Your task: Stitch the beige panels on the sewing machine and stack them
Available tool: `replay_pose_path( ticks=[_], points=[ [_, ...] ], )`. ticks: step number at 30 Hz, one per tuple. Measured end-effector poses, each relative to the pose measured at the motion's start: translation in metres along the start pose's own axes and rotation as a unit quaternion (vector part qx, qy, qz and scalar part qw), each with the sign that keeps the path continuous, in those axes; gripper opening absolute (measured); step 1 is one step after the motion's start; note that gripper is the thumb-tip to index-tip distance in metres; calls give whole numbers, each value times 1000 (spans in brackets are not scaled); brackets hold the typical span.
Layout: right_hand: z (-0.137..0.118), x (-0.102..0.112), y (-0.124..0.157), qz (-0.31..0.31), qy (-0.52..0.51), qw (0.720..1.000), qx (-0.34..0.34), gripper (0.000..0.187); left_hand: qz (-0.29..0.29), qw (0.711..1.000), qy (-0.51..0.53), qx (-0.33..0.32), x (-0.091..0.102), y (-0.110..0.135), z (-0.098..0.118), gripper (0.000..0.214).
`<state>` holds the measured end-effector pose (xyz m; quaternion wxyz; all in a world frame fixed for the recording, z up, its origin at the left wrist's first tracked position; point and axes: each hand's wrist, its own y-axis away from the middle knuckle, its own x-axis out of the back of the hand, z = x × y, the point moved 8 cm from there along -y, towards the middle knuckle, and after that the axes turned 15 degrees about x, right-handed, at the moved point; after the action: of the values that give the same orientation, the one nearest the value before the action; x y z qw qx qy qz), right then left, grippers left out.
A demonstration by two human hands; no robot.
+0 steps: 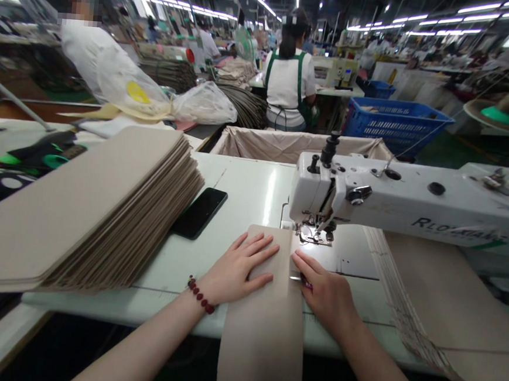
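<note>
A long beige strip of material (265, 326) lies on the white sewing table (245, 195), its far end under the presser foot (315, 235) of a white sewing machine (411, 211). My left hand (237, 268) rests flat on the strip's left side, fingers spread, a red bead bracelet on the wrist. My right hand (323, 290) presses the strip's right edge with fingers together, and a small dark thing shows beneath the fingers that I cannot make out.
A tall stack of beige sheets (86, 206) sits at left, a black phone (200, 211) beside it. Another beige stack (444, 299) lies under the machine arm at right. Behind are a cloth-lined bin (293, 143), a blue crate (396, 122) and seated workers.
</note>
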<state>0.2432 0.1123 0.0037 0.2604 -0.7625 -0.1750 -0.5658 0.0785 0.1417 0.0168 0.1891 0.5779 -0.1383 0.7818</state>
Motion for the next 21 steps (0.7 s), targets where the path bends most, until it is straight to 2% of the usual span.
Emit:
replay_pose_path(
  ticks=[21],
  points=[
    [0, 1, -3, -18, 21, 999, -24, 61, 1, 999, 43, 3, 4, -2, -4, 54]
  ],
)
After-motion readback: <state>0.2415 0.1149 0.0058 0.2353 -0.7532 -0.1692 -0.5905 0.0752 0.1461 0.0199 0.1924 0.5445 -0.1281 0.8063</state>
